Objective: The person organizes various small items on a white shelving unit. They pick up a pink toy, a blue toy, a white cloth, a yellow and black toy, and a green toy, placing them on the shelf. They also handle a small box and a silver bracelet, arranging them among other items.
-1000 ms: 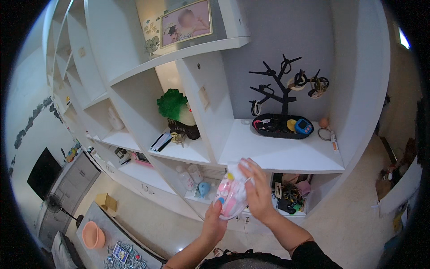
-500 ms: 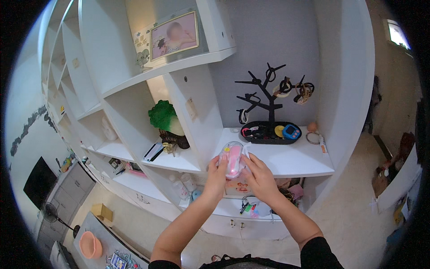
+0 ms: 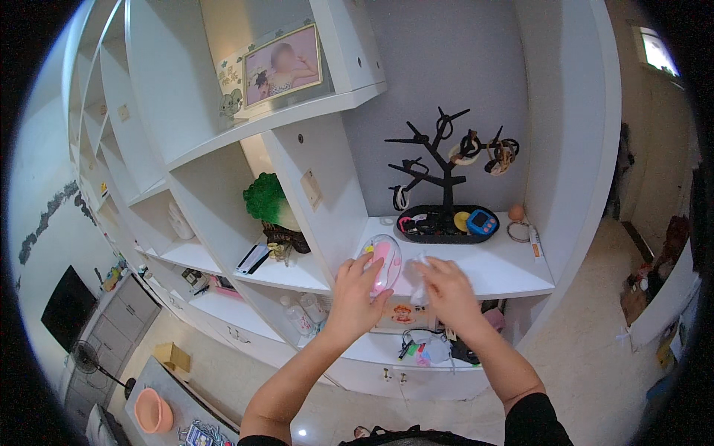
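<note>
My left hand [image 3: 355, 296] is closed round an oval pink and white object [image 3: 387, 262], its thumb and fingers on the object's sides. The object looks smooth and shiny; its exact kind cannot be made out. Just to its right, my right hand [image 3: 451, 293] pinches a crumpled white tissue [image 3: 418, 279], apart from the object. The right fingers are a little blurred. Both hands are over the front edge of a white shelf [image 3: 513, 269]. Behind them stands a black tree-shaped stand [image 3: 448, 181] hung with hair ties, with small things in its base tray.
Inside the tray lies a blue gadget [image 3: 483, 221]; beside it are a bracelet [image 3: 518, 231] and a small tube [image 3: 535, 242]. To the left, a green cabbage ornament [image 3: 269, 201] occupies another compartment. Below my hands, the lower shelf holds bottles [image 3: 298, 316] and small clutter [image 3: 431, 348].
My right hand has moved right, away from the pink and white object, taking the white tissue with it. My left hand keeps hold of the object. The view has shifted slightly.
</note>
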A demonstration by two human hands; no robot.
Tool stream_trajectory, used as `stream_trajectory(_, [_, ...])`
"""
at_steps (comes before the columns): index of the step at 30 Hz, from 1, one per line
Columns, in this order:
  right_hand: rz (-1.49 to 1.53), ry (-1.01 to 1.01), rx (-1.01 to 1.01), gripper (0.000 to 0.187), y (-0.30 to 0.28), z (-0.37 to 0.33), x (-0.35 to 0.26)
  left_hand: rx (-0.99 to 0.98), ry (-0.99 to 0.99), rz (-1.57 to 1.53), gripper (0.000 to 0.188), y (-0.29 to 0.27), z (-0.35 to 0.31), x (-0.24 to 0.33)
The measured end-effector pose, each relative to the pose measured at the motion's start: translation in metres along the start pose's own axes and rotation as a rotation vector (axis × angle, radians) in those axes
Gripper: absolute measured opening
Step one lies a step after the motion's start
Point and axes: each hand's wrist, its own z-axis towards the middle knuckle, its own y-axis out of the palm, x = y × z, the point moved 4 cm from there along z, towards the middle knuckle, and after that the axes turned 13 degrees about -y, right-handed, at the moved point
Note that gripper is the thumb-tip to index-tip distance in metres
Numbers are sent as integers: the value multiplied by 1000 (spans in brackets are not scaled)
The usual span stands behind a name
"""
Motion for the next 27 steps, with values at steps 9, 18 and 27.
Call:
stream_trajectory(9, [115,225,178,28,-25,-16,32,-14,-73,239,49,42,56,-20])
stream_trajectory(18, [78,198,166,28,-22,-15,30,27,-102,235,44,62,84,-45])
stream_trajectory(27, [-80,129,72,25,-20,-20,32,307,251,-10,31,12,41,-6])
